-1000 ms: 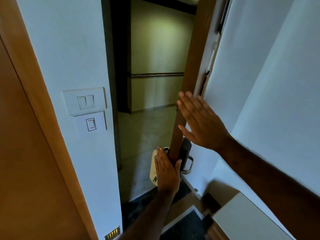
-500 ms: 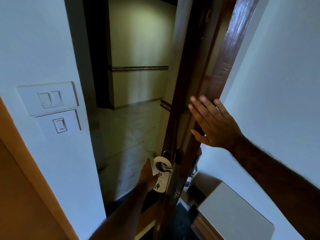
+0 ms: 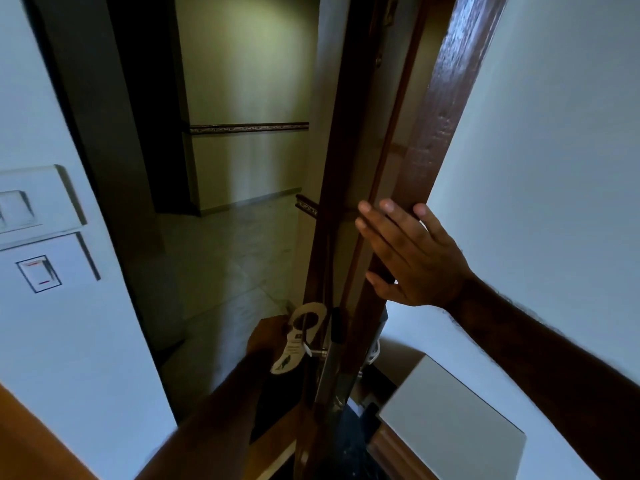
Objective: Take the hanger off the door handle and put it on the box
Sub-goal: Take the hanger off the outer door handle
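A white paper door hanger (image 3: 297, 337) with a round hook hole hangs by the outer door handle (image 3: 317, 352) on the far side of the dark wooden door (image 3: 426, 140). My left hand (image 3: 268, 336) reaches round the door edge and grips the hanger from behind; most of the hand is hidden by it. The hanger is tilted, its hook part lifted above the handle. My right hand (image 3: 412, 254) lies flat on the door's inner edge, fingers spread. A white box (image 3: 450, 420) stands low at the right, beside the wall.
Light switches (image 3: 31, 233) sit on the white wall at the left. Beyond the doorway lies a dim corridor with a tiled floor (image 3: 221, 258). The inner handle (image 3: 375, 348) pokes out just above the box. A white wall (image 3: 554, 133) fills the right side.
The door has swung further open and the view moved closer. My left hand closed on the hanger and tilted it upward on the handle. My right hand stayed flat on the door.
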